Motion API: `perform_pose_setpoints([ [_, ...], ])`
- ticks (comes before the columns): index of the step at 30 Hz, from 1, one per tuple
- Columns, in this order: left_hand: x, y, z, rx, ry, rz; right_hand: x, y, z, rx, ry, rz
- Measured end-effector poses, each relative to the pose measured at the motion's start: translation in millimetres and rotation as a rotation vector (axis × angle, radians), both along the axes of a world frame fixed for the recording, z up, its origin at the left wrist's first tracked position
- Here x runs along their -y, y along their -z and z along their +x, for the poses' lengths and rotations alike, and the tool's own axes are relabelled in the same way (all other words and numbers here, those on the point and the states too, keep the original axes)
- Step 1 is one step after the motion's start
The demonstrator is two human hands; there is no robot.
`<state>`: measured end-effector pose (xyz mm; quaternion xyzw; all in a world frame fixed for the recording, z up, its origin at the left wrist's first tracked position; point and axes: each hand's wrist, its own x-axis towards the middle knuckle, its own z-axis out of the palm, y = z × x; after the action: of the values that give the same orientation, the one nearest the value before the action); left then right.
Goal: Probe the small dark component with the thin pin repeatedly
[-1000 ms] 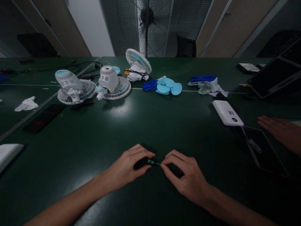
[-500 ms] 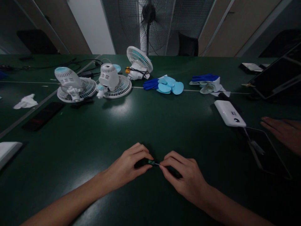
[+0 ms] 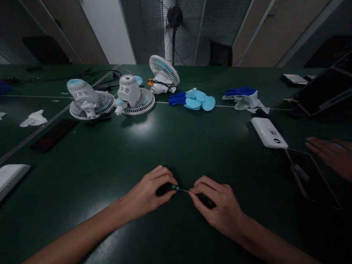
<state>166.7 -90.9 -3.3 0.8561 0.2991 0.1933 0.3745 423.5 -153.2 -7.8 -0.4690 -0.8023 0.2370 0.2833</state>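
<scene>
My left hand (image 3: 154, 187) pinches a small green circuit board (image 3: 175, 187) between thumb and fingertips, low over the dark green table. Facing it, my right hand (image 3: 216, 198) has thumb and forefinger closed on a thin grey wire-like piece (image 3: 184, 190). This piece runs from the right fingertips to the board's right end; whether it is fixed there or only touches I cannot tell. The fingers hide part of both things.
Small white fans (image 3: 129, 93) lie across the back left. Light blue fan blades (image 3: 200, 99) rest by blue-and-white gloves (image 3: 242, 96). At right are a white device (image 3: 269, 132), a dark tablet (image 3: 310, 176) and another person's hand (image 3: 331, 154). A dark phone (image 3: 55, 135) lies left.
My hands have drawn slightly apart, and more of the thin grey piece and the green board shows between them. The view has shifted a little.
</scene>
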Motion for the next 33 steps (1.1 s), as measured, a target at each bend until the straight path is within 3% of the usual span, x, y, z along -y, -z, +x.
perform_pose_setpoints([
  [22, 1.0, -2.6, 0.4, 0.002, 0.039, 0.009, 0.3, 4.9, -3.9, -0.001, -0.006, -0.001],
  [33, 1.9, -1.7, 1.8, -0.020, 0.016, -0.003, -0.1, -1.3, -7.1, 0.118, -0.006, -0.024],
])
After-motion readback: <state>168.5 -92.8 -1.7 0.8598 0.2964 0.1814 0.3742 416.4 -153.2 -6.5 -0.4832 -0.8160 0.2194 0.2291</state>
